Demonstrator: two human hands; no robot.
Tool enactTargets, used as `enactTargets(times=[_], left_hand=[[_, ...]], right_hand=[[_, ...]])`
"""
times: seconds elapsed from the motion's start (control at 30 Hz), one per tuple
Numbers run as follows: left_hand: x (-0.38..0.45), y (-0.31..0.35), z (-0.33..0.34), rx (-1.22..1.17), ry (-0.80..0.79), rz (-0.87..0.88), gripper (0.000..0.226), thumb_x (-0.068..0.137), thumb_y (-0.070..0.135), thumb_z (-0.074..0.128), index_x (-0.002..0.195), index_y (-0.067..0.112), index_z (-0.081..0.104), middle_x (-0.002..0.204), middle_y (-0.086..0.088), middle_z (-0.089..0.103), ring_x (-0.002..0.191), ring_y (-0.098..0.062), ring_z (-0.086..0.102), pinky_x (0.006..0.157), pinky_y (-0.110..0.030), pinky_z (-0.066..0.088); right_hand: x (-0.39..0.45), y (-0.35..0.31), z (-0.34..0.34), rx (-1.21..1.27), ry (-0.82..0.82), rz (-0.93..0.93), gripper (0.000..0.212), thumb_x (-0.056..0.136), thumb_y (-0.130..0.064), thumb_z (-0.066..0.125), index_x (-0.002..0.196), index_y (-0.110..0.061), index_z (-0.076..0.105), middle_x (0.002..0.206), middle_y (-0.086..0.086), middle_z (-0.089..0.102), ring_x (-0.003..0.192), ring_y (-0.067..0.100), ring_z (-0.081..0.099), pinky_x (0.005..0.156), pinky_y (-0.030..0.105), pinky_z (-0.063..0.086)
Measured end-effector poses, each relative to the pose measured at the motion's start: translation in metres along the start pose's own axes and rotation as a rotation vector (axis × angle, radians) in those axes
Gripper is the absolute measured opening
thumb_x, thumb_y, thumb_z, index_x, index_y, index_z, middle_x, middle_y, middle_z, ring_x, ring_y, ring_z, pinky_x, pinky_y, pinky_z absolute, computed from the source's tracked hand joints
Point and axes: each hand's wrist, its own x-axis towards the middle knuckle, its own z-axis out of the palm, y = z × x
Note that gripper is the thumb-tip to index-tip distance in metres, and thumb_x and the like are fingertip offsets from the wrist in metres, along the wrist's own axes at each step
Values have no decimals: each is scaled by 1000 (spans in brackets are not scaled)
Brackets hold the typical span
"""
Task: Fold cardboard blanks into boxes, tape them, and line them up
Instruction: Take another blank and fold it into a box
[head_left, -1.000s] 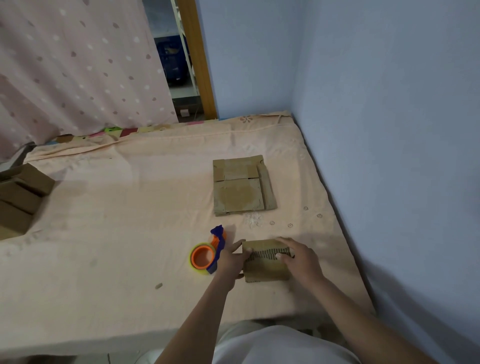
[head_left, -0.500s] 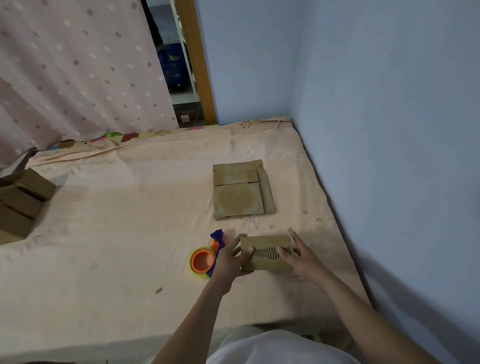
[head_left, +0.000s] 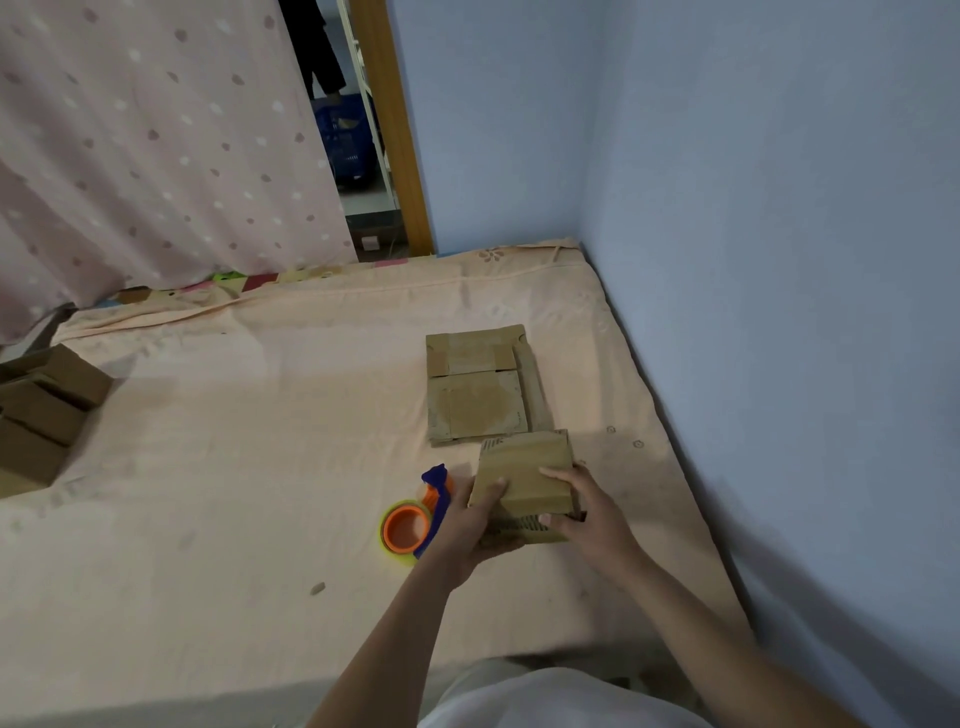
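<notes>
While both hands worked the blank, the scene ran left to right as follows. Finished boxes (head_left: 44, 410) sat stacked at the far left edge of the bed sheet (head_left: 234, 467). Tape dispenser (head_left: 415, 519), orange roll with blue handle, lay just beside the left hand (head_left: 467, 530). Left hand gripped the cardboard blank (head_left: 524, 480) from its left side, thumb curled over the top face, fingers underneath. Right hand (head_left: 587, 514) held the right side, thumb laid on the top panel, fingers wrapped round the near edge. Blank was raised off the sheet, partly opened, its far edge overlapping the stack of flat blanks (head_left: 478, 387) in view.

Risk, judged: grip is on the walls only, so the half-formed tube could spring flat or skew if either thumb slips; flaps may crease off the score lines.

Against half a second earlier: blank had lain low with its corrugated edge up; now tipped up, broad face showing, hands lifted.
</notes>
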Motion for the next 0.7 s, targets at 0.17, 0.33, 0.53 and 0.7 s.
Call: enactTargets(times=[0.17,0.33,0.53,0.7], left_hand=[[2,-5,-12,9,-14,142,42,90,27,72,127,37,55,129,-6,57,115,-30,59,82,-51,60],[-3,-12,-15,191,-65,274,56,86,31,77,131,45,47,128,-2,56,110,-23,66,80,-46,61],[5,-15,-27,461,-164,294,100,73,25,88,143,56,22,136,15,49,123,-8,50,88,-33,57],[14,-22,-34,682,-132,363,104,70,14,85,148,45,24,141,13,43,130,-9,43,95,-28,54]], right_hand=[[-1,-7,-3,174,-32,319,103,80,-43,81,153,-49,7,144,-11,29,129,19,45,100,42,54],[6,6,-16,281,-225,592,110,73,-39,87,157,-23,19,130,8,63,108,24,69,94,44,58],[13,16,-25,54,-278,511,108,67,-20,92,154,-26,27,142,-2,51,130,19,50,105,41,50],[10,26,-14,-108,-154,378,108,66,-8,85,149,-36,22,133,0,53,120,21,56,95,42,56]])
